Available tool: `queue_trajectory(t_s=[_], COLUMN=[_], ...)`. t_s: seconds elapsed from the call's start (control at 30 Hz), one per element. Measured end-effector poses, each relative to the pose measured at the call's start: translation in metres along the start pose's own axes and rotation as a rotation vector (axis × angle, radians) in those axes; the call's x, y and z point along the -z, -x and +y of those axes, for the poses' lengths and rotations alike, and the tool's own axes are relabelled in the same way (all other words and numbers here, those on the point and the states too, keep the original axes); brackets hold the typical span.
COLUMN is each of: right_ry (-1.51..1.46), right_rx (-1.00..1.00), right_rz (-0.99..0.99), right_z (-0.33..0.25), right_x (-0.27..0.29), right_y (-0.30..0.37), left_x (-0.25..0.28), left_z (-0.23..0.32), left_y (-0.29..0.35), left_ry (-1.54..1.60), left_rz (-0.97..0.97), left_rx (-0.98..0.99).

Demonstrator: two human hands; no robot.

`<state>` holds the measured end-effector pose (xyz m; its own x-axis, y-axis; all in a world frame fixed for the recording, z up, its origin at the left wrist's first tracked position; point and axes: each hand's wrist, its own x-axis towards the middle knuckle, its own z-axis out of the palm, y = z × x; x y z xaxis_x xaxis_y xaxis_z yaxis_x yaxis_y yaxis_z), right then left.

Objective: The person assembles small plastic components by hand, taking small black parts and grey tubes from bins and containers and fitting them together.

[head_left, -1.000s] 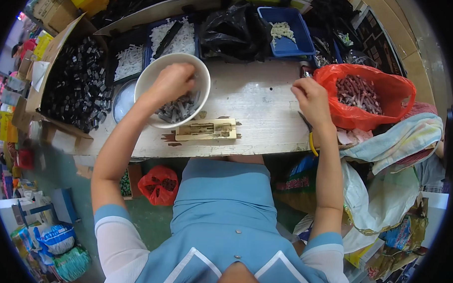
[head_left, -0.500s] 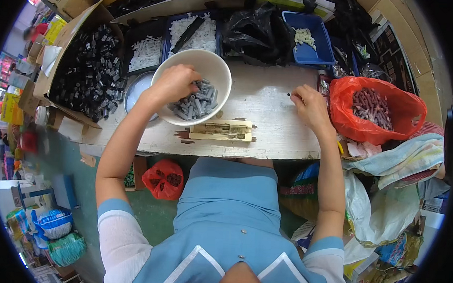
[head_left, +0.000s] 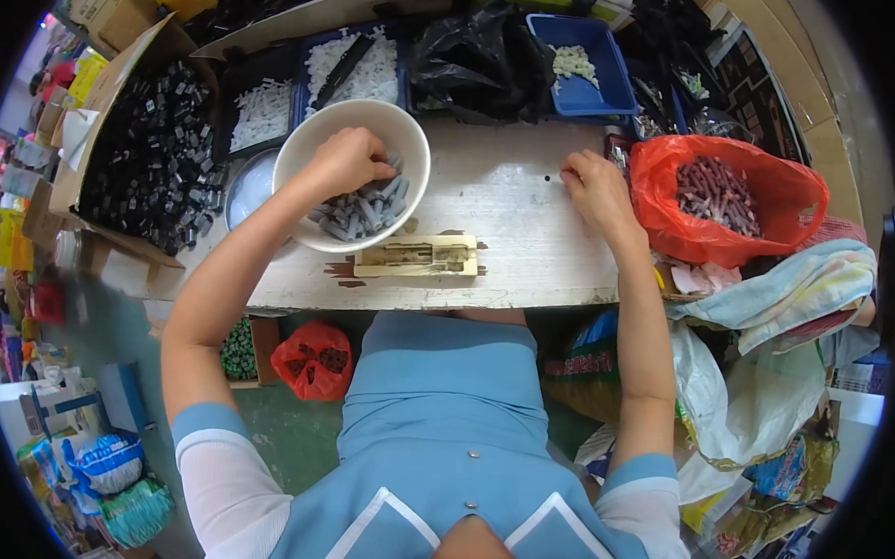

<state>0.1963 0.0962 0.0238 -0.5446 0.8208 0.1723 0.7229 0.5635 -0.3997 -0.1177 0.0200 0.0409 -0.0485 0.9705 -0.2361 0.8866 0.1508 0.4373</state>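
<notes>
Grey tubes fill the white bowl, centre-left of frame, walls likely corralling them; left hand dips in, right hand by surface, centre-right; can't tell either grip.

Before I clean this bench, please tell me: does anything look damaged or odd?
Yes: ragged brown patches show around the cream block near the white bowl; the pale tabletop looks stained or worn, I cannot tell which.

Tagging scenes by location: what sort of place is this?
Probably a small-parts workshop: a round white bowl of grey tubes, a brown cardboard box of small black parts, and a cream rectangular slotted block on a worn white worktable.
</notes>
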Motion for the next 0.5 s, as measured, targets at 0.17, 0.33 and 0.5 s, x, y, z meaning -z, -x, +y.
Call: queue_trajectory(t_s=[0.17,0.33,0.5], right_ry=[-0.004,0.046,0.161], right_rx=[0.03,0.099,0.147], right_rz=[-0.015,-0.041,-0.037], right_z=[0.006,-0.005,-0.004], right_x=[-0.009,-0.012,-0.019], right_y=[-0.002,-0.008,-0.014], left_x=[0.012,0.027,0.006], left_z=[0.006,0.029,0.074], left_y=[0.002,0.03,0.059], left_ry=[0.064,0.304,0.432], left_rz=[0.021,0.277,0.288], left_rx=[-0.11,-0.074,-0.452])
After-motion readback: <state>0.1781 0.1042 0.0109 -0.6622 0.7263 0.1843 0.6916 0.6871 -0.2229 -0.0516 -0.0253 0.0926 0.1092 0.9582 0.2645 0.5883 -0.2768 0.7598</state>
